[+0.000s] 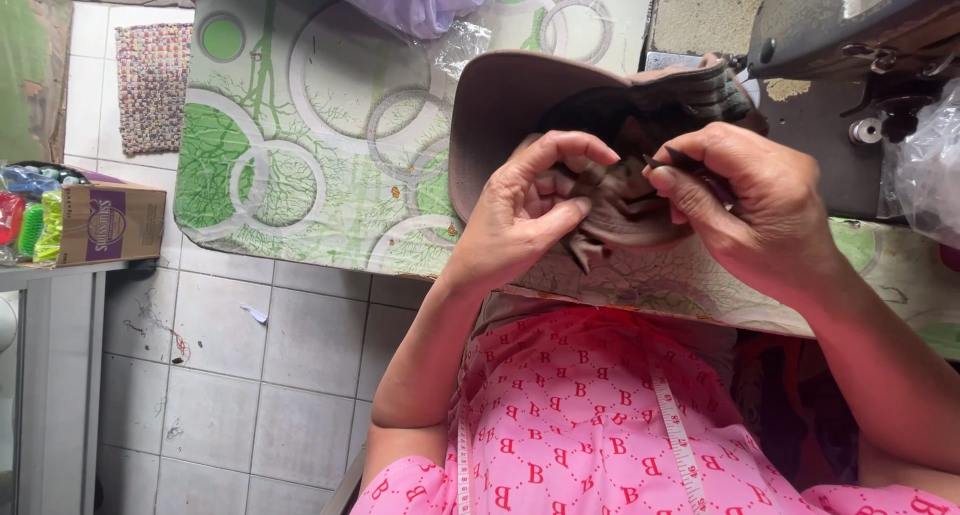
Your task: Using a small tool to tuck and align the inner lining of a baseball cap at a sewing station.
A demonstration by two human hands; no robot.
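With the left hand (530,210) curled shut on the dark folded fabric (625,200) inside the cap (500,115) over the table (300,125), the right hand (750,200) should keep its pinch small, working near the sewing machine (850,35).

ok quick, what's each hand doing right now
Left hand: closed, pinching the dark brown fabric piece inside the brown cap.
Right hand: closed, pinching the same fabric from the other side.

Matt brown cloth cap (500,115), glossy tablecloth (300,125)
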